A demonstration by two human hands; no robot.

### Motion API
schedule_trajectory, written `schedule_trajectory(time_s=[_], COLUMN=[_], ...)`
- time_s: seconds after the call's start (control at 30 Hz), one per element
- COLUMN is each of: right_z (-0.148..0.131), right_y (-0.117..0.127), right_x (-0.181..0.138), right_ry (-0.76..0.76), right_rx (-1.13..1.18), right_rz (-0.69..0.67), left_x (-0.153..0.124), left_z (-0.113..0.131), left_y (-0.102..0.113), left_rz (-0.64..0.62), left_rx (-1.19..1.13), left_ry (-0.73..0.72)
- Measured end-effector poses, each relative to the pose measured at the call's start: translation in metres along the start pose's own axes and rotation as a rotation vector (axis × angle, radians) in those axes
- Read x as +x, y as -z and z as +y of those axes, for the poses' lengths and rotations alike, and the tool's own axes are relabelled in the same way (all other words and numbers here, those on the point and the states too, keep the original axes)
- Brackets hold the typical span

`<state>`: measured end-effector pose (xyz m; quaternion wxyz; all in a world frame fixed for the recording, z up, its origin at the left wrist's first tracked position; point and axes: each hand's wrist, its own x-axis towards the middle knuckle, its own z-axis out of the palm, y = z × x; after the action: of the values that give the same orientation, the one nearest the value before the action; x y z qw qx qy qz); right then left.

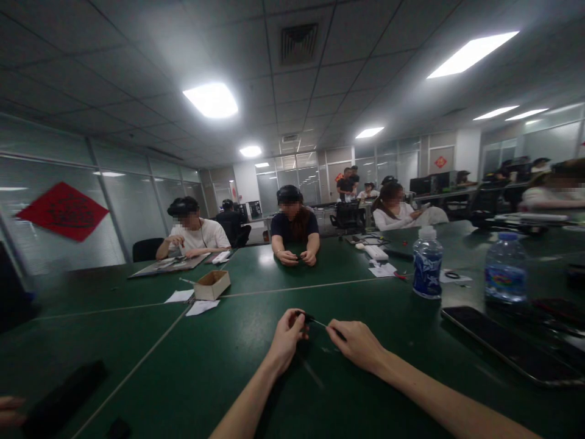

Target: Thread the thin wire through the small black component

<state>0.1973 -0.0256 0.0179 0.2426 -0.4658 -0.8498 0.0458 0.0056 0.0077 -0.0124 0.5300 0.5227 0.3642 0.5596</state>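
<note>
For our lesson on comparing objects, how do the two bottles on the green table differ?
The bottle on the left of the picture has a whitish cap; the bottle on the right has a blue one. The left bottle's label is dark blue with pale markings, while the right bottle's is multicoloured. Both are see-through near the top and stand upright on the green table.

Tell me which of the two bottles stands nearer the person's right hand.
The pale-capped bottle, on the left of the pair in this view; the blue-capped bottle stands farther right, farther from the right hand.
</note>
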Motion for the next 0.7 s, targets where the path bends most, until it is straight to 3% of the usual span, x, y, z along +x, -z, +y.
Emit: schedule_trajectory(time_s=[0.17, 0.7], right_z=[0.0014, 0.0029], right_y=[0.0002, -0.0025], right_x=[-0.0007, -0.0007], right_ry=[-0.016, 0.023], right_rx=[0.008, -0.082], right_rz=[0.013, -0.030], left_x=[-0.0010, -0.0038], left_z=[0.0002, 0.0051], left_y=[-0.0002, -0.0011], left_rz=[0.038, -0.006], left_rx=[-0.053, -0.117], left_ry=[-0.003, -0.004])
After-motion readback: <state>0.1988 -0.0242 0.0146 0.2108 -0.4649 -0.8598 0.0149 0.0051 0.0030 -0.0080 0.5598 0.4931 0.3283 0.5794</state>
